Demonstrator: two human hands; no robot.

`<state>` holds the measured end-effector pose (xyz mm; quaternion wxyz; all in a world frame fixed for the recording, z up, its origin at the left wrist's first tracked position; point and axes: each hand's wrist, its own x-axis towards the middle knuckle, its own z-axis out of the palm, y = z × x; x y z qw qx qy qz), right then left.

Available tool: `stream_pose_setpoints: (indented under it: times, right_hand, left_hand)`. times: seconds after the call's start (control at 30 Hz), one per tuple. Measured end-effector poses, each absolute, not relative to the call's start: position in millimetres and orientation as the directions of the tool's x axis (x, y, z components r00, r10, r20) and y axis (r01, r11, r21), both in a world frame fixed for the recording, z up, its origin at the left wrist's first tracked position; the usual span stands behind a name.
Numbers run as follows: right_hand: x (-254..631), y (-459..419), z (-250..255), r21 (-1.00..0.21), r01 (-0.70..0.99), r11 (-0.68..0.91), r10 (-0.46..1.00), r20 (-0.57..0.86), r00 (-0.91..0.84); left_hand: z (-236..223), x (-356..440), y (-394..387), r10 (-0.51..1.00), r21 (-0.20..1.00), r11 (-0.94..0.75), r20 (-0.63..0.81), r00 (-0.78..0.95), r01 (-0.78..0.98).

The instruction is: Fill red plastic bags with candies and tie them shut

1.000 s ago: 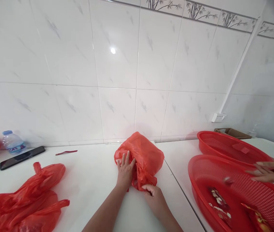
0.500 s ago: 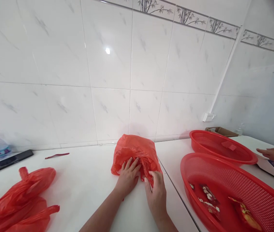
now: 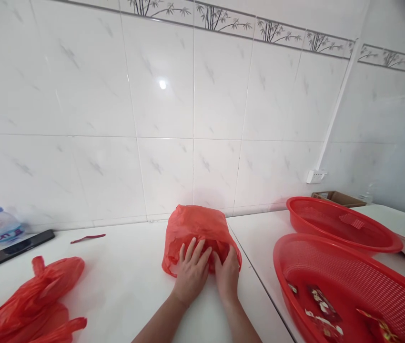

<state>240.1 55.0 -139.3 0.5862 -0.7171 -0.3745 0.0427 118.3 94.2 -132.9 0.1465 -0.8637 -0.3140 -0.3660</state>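
Observation:
A filled red plastic bag [image 3: 197,219] sits in the middle of the white table, its near side folded in under my hands. My left hand [image 3: 191,272] lies on that near side with fingers spread, pressing against the film. Close beside it, my right hand [image 3: 227,274] curls its fingers and thumb around the bag's near right edge; the fingertips are partly hidden in the folds. What is inside the bag does not show.
More red plastic bags [image 3: 41,297] lie at the left. Behind them are a phone [image 3: 16,250], a water bottle [image 3: 4,226] and a thin red strip [image 3: 88,238]. Two red baskets [image 3: 281,252] stand at the right, the nearer holding small packets [image 3: 324,305]. A box [image 3: 338,198] stands behind.
My right hand has moved in closer to the left hand, and the loose plastic it held is tucked into the bag. The other person's hand at the right has left view.

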Motion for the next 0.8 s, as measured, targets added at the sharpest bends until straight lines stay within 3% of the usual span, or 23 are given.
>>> stream_pose_setpoints:
  times: [0.27,0.47,0.6,0.73,0.8]
  right_hand:
    - [249.9,47.7,-136.1,-0.895,0.444,-0.044,0.720,0.280,0.635]
    - [240.5,41.8,-131.7,-0.885,0.462,0.048,0.682,0.367,0.632]
    - [250.0,42.8,-132.6,-0.918,0.386,0.095,0.705,0.335,0.625]
    - [268.8,47.5,-133.2,-0.934,0.329,0.136,0.657,0.334,0.676]
    - [276.5,50.4,-133.8,-0.942,0.308,0.134,0.632,0.320,0.706]
  left_hand:
    - [-129.3,146.1,111.2,0.578,0.117,-0.665,0.706,0.409,0.738]
    - [-124.0,159.5,119.8,0.584,0.189,-0.659,0.739,0.336,0.728]
    - [-117.3,158.8,113.0,0.468,0.197,-0.726,0.843,0.264,0.659]
    - [-115.7,157.9,101.9,0.258,0.119,-0.836,0.947,0.193,0.535]
    - [-115.9,158.9,100.6,0.228,0.089,-0.856,0.949,0.217,0.510]
